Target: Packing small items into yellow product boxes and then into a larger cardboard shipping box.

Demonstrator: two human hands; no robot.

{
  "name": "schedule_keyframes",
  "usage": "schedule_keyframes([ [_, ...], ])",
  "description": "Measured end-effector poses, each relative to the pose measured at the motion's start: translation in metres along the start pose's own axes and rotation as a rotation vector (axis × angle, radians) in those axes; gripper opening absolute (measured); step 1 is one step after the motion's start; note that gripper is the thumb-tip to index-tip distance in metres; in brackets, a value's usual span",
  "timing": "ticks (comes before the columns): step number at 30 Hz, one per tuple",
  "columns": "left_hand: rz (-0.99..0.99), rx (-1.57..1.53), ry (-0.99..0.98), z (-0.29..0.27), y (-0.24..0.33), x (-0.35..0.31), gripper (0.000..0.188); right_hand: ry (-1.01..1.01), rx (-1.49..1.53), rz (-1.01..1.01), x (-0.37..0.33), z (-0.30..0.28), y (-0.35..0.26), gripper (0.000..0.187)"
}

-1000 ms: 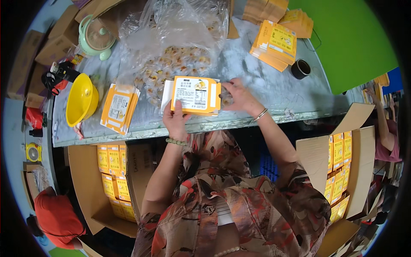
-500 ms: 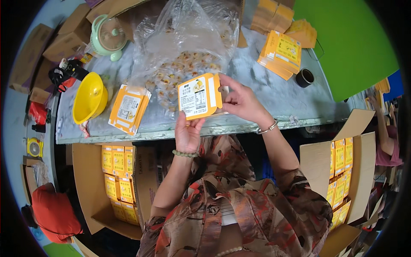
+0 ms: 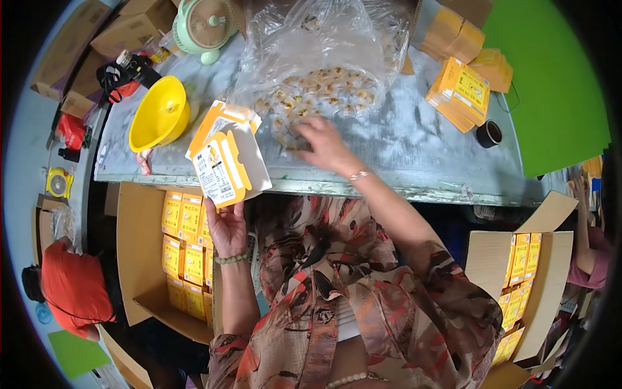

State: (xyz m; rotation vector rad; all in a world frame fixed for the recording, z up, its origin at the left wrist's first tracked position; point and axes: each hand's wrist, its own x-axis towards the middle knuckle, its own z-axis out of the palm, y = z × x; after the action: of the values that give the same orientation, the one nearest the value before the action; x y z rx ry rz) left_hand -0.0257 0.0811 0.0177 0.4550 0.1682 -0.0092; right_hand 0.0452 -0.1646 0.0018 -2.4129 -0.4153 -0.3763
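Observation:
My left hand (image 3: pixel 228 228) is closed on the lower edge of a yellow-and-white carton (image 3: pixel 219 170), held tilted at the table's front edge with its open side to the right. Behind it, partly covered, lies a stack of flattened cartons (image 3: pixel 217 123). Farther right, my right hand (image 3: pixel 327 148) reaches to the near edge of a heap of small clear-wrapped pieces (image 3: pixel 324 91). Its thumb and fingers are apart, slightly blurred, around the nearest pieces. The heap spills from a large clear plastic bag (image 3: pixel 324 39).
A yellow bowl (image 3: pixel 160 117) and a green fan (image 3: pixel 204 29) stand at the left. More flat cartons (image 3: pixel 460 94) and a dark cup (image 3: pixel 489 133) are at the right. Boxes of filled cartons (image 3: pixel 139 259) (image 3: pixel 544 279) flank me below the table. A person in red (image 3: pixel 74 288) is at lower left.
My right hand has let go of the carton and moved to the wrapped pieces. My left hand has carried the carton left, over the flat stack, and its side now stands open. The view has shifted.

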Motion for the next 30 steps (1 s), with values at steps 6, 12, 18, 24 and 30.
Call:
schedule_keyframes([
  [6,0.016,0.172,0.073,-0.01,-0.011,-0.01,0.031,-0.122,-0.332,-0.089,0.0,0.017,-0.005,0.036],
  [12,-0.034,0.262,0.071,-0.005,-0.028,-0.002,0.031,-0.093,-0.153,-0.105,-0.06,-0.039,0.045,0.029],
  [18,-0.053,0.346,0.065,0.0,-0.031,0.005,0.028,-0.018,0.145,0.032,-0.077,-0.1,0.067,0.04],
  [24,-0.039,0.35,0.143,-0.006,-0.027,0.008,0.028,0.082,0.224,0.396,-0.082,-0.115,0.085,0.035],
  [30,-0.051,0.393,0.097,-0.007,-0.03,0.006,0.031,-0.086,0.072,0.126,-0.046,-0.079,0.073,0.02],
])
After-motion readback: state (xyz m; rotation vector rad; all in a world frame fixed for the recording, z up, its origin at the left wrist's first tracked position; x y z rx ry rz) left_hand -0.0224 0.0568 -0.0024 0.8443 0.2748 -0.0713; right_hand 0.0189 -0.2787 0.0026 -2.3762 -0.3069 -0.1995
